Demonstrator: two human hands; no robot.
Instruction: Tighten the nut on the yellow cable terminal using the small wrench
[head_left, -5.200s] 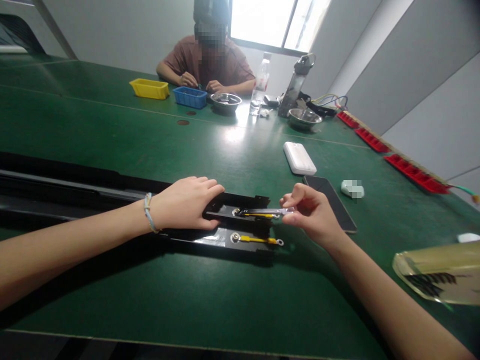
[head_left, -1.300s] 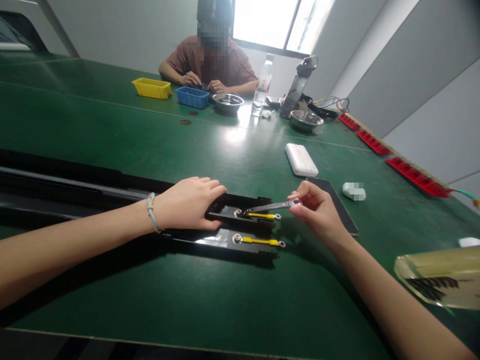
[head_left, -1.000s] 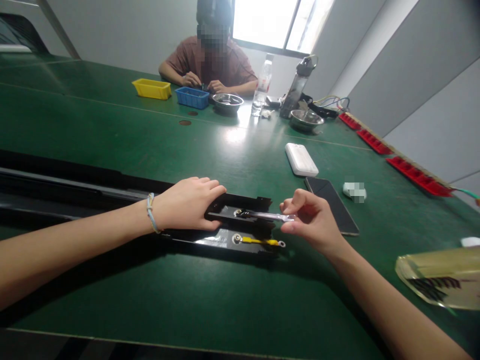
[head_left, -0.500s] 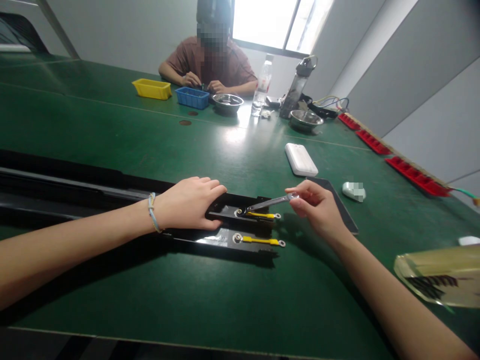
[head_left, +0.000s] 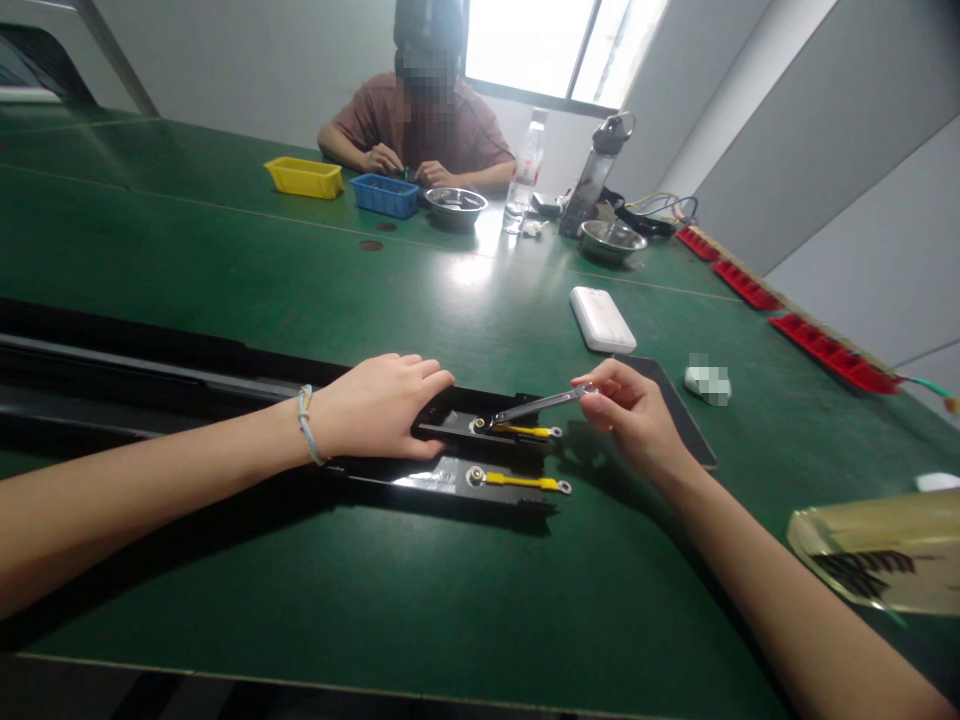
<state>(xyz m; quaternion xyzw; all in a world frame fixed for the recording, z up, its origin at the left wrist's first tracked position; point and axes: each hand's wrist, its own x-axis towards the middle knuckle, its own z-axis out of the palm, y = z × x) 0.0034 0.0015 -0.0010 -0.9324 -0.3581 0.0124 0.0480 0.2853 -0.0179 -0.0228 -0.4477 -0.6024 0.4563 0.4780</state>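
A long black metal rail [head_left: 187,375] lies across the green table [head_left: 420,590], ending in a black bracket [head_left: 517,405]. My left hand [head_left: 379,405] lies palm down on the rail, fingers curled over the bracket's left end. My right hand [head_left: 634,420] pinches the end of a small silver wrench [head_left: 536,405], whose far end sits on a bolt [head_left: 478,425] at the bracket's upper yellow wire [head_left: 521,431]. A second yellow wire with ring terminals [head_left: 517,482] lies on the nearer strip.
A white power bank [head_left: 602,318], a black phone [head_left: 679,410] and a small white item [head_left: 705,380] lie right of my hand. A clear bag [head_left: 877,550] sits at the right edge. Across the table a person works beside yellow [head_left: 304,177] and blue [head_left: 386,195] bins, steel bowls and bottles.
My right hand has swung the wrench handle back and forth about the bolt: level one second ago, raised and angled toward the far side now. My left hand has stayed put.
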